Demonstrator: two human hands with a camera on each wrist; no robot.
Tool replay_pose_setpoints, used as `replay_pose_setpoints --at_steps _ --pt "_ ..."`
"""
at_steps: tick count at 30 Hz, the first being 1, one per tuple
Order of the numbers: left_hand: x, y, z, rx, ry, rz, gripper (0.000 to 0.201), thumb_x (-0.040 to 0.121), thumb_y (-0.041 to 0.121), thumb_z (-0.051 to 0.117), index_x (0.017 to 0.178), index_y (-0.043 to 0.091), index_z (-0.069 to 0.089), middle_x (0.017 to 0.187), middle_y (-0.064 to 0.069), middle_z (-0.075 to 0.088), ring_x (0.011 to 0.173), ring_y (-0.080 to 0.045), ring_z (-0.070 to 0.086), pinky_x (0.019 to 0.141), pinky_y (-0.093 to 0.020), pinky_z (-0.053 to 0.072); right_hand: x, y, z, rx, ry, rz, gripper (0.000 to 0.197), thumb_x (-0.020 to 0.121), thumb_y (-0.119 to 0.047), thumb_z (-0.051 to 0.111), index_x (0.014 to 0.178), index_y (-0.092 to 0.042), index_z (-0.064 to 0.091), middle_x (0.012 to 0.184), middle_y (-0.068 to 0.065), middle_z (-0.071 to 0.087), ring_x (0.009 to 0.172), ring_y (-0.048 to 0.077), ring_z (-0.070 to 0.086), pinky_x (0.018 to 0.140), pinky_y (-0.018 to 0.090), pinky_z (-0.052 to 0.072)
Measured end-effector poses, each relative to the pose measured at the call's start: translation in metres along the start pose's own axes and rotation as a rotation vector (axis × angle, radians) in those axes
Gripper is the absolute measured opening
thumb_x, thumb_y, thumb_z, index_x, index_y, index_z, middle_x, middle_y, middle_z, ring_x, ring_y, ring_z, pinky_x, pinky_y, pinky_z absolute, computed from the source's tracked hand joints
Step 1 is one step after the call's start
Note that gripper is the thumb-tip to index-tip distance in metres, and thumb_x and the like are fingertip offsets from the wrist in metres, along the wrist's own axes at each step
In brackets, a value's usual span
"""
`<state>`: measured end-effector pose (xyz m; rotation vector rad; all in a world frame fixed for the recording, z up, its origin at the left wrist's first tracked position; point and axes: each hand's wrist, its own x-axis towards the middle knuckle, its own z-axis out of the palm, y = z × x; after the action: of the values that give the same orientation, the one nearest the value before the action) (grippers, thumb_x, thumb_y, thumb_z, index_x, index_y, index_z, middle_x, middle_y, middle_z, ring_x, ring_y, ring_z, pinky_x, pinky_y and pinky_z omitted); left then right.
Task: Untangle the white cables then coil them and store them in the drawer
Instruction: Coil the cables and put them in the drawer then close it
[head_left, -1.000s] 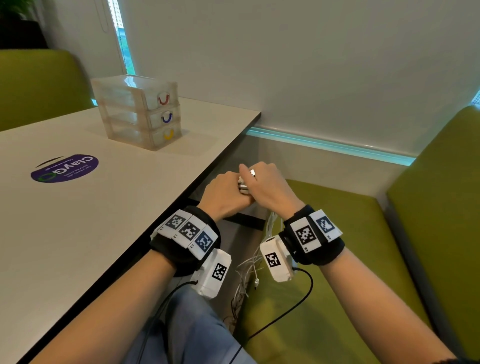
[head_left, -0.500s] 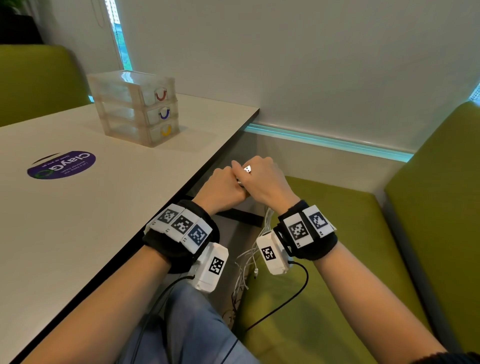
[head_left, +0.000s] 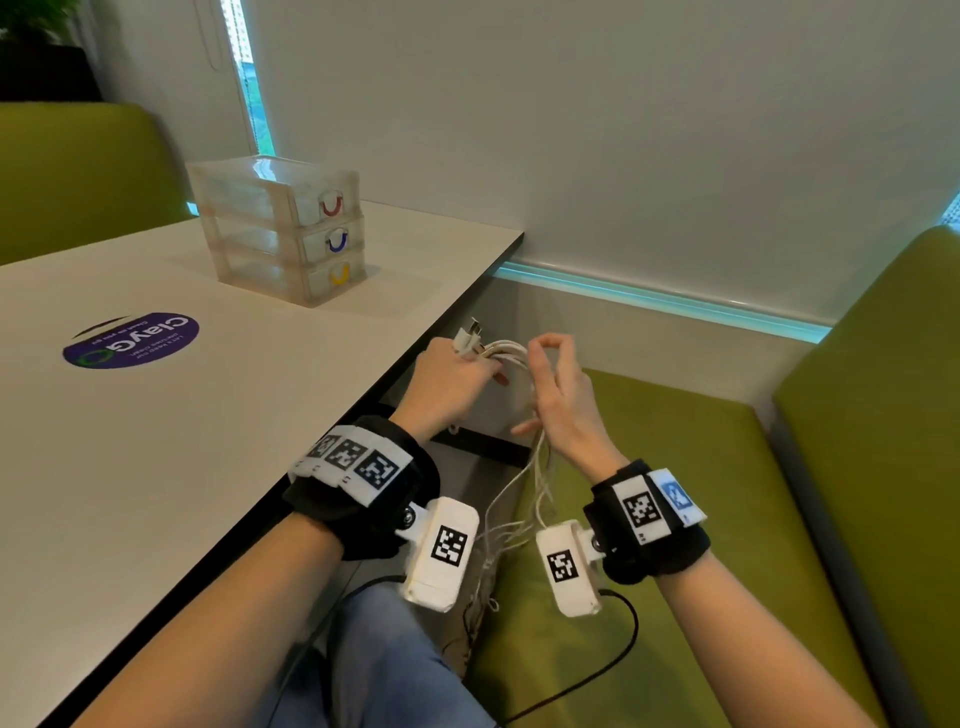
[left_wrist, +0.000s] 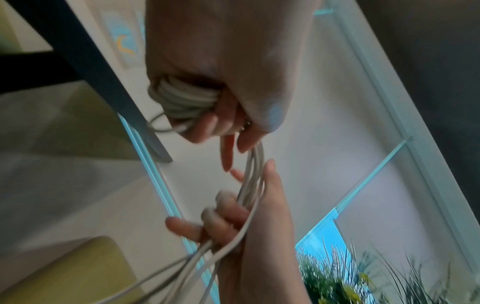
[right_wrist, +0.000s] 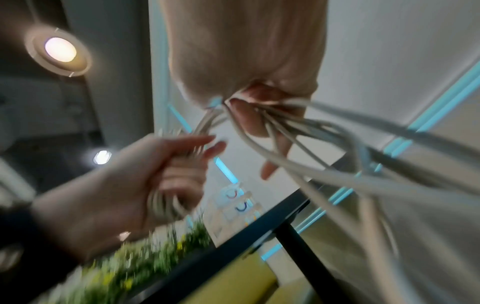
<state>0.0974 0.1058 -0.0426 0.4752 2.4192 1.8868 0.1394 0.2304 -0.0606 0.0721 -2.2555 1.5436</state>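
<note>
A: Where are the white cables (head_left: 506, 358)?

B: Off the table's edge, between the two hands. The left hand (head_left: 451, 387) has its fingers curled round a wound bundle of loops, with plug ends (head_left: 469, 335) poking up above the knuckles.

A: And the right hand (head_left: 563, 402)?

B: Just beside it — its curled fingers (left_wrist: 223, 209) hold the loose strands, which trail down between the wrists toward the green bench (head_left: 675, 499).

A: The drawer unit (head_left: 283, 228)?

B: Clear plastic, three drawers stacked, standing on the white table (head_left: 156, 467) well apart from the hands. Handles red, blue, yellow from the top — all three pushed in. Whether anything lies inside, I cannot tell.

A: Anything else on the table?

B: A purple round sticker (head_left: 132, 340).
</note>
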Motion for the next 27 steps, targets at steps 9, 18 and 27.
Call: replay_pose_setpoints --at_steps 9,18,27 --pt "-0.011 0.001 0.022 -0.336 -0.08 -0.002 0.016 0.095 0.015 0.048 0.088 0.007 0.06 0.075 -0.004 0.065 0.07 -0.007 0.062 0.071 -0.022 0.049 -0.006 -0.004 0.022 -0.026 0.289 0.0 0.05 0.1 -0.036 0.021 0.064 -0.023 0.052 0.06 -0.005 0.055 0.057 0.004 0.051 0.056 0.019 0.038" --pt "-0.017 0.007 0.029 -0.317 0.008 0.119 0.026 0.094 0.016 0.051 0.11 -0.004 0.048 0.098 -0.014 0.06 0.085 -0.01 0.059 0.079 -0.017 0.048 -0.002 -0.009 0.037 0.215 -0.029 0.115 0.132 0.038 -0.101 0.021 0.144 -0.031 -0.016 0.147 -0.003 0.033 0.128 0.006 0.037 0.109 0.027 0.025" --pt "-0.011 0.012 0.009 -0.355 0.096 0.178 0.036 0.075 0.01 0.074 0.102 0.009 0.05 0.087 -0.013 0.059 0.079 -0.02 0.062 0.079 -0.033 0.053 -0.024 0.007 0.035 0.319 -0.1 -0.092 0.101 0.071 -0.017 0.056 0.14 -0.045 -0.012 0.131 -0.018 0.032 0.127 0.022 0.044 0.104 0.056 0.039"
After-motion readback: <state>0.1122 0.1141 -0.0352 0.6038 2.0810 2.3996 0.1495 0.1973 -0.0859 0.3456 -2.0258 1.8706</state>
